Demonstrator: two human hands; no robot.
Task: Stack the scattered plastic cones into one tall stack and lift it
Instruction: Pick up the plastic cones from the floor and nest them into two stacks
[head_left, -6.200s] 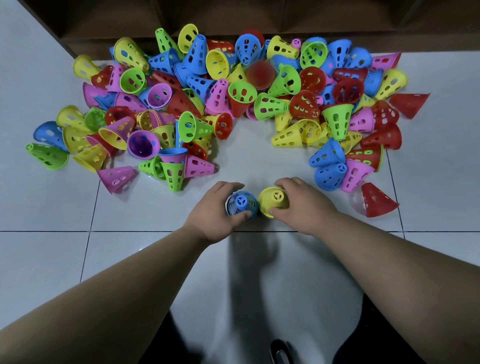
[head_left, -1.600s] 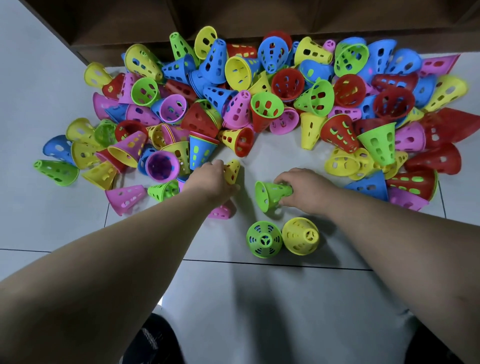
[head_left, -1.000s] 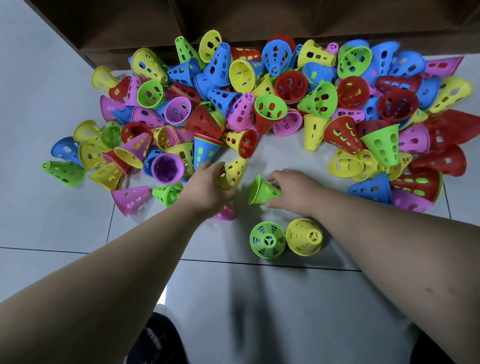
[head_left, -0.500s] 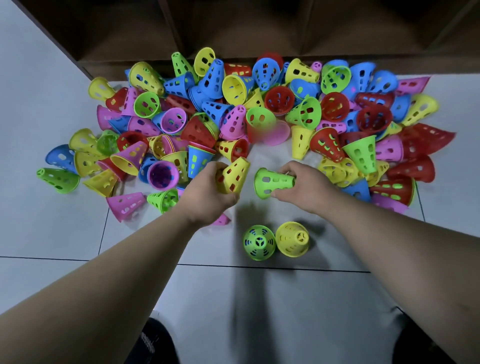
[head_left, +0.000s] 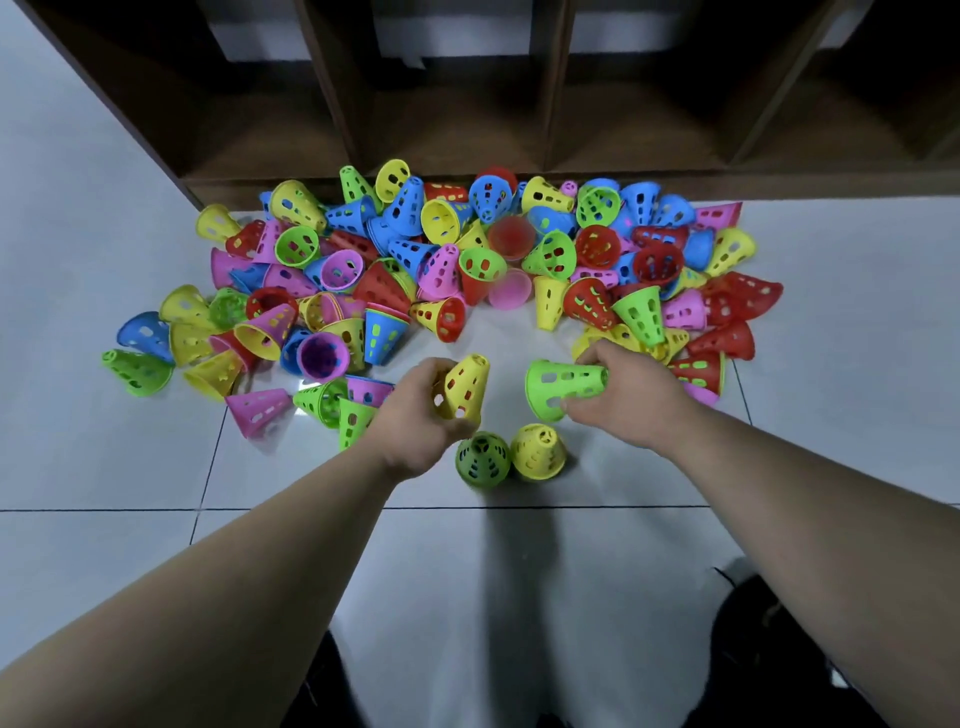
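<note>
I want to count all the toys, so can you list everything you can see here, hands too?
pile of cones: too many to count; yellow, green, blue, red, pink and purple; scattered on the floor in front of the shelf
standing green cone: one, green, upright on the floor close to the hands
standing yellow cone: one, yellow, upright right beside the green one
yellow cone: one, yellow, held in the left grip
green cone: one, green, lying sideways in the right grip
shelf: one, dark brown wood, behind the pile
floor: white tiles, under everything
left grip: one bare hand, fingers round the yellow cone
right grip: one bare hand, fingers round the green cone
</note>
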